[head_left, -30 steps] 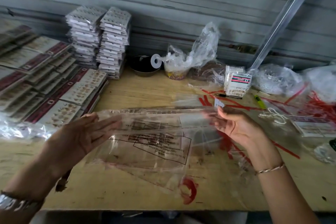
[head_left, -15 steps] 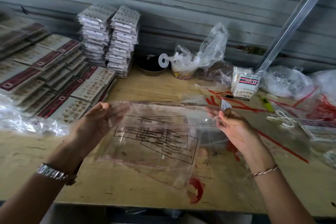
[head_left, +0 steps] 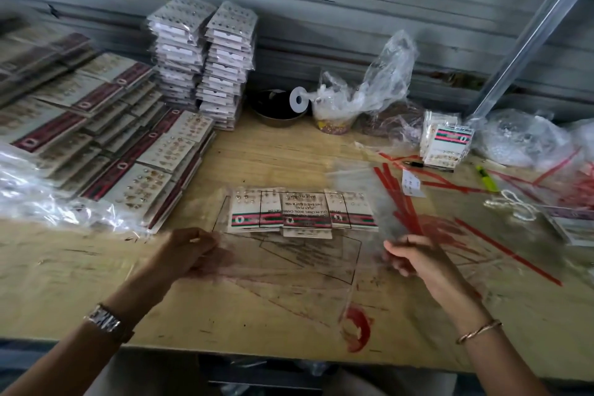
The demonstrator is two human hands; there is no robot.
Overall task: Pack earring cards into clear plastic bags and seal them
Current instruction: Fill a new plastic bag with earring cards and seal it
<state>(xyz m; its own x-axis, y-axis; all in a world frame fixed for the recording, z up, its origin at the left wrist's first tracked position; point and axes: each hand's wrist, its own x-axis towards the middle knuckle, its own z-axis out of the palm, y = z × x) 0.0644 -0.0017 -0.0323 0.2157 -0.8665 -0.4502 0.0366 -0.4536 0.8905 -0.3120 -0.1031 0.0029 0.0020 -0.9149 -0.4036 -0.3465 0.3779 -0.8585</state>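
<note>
While over cards (head_left: 302, 214), bag (head_left: 289, 267) between hands (head_left: 193, 251) (head_left: 414, 257)

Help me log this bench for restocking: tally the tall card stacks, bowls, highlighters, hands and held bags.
Card stacks: 2
Bowl: 1
Highlighter: 1
Hands: 2
Held bag: 1
Total: 7

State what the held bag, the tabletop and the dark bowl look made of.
Bag: thin glossy clear plastic film; cards show through. Tabletop: unfinished wood, likely plywood; visible grain, scuffs. Bowl: probably metal; dull grey sheen on its wall.
</note>
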